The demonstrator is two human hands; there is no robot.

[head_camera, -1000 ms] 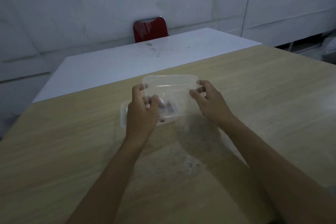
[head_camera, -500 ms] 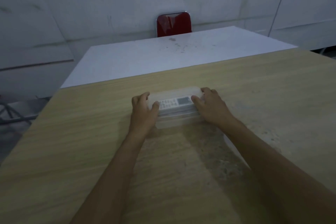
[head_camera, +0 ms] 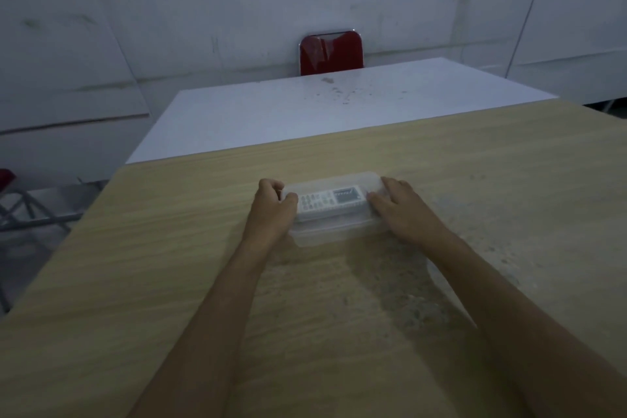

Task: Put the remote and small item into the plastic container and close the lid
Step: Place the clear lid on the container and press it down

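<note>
A: Okay, quick pass. The plastic container [head_camera: 334, 214] is sitting on the wooden table [head_camera: 169, 265], a bit far of centre, and the lid [head_camera: 339, 185] is lying on top of it.

B: Where are the hands?

A: 1 on each short end. The left hand [head_camera: 271, 210] is gripping the left end, fingers curled together over the rim and thumb [head_camera: 291, 199] pressing on the lid corner. The right hand [head_camera: 403, 210] is lying over the right end, fingers close together and flat, bearing down on the lid.

B: Why both ends?

A: My guess: they're pushing evenly so the lid is seating all round instead of tipping up on 1 side.

B: Remote?

A: The remote [head_camera: 330, 201] is lying inside, lengthwise, buttons to the left, screen to the right, showing through the clear lid.

B: Small item?

A: Can't tell, it's not showing; too dim, and the hands are covering the ends.

B: Is it clicked shut?

A: Can't tell. The near rim is looking flush, but the corners are hidden under the hands.

B: Background?

A: A white table [head_camera: 322, 105] is butting against the far edge, with a red chair [head_camera: 330, 52] behind it.
</note>
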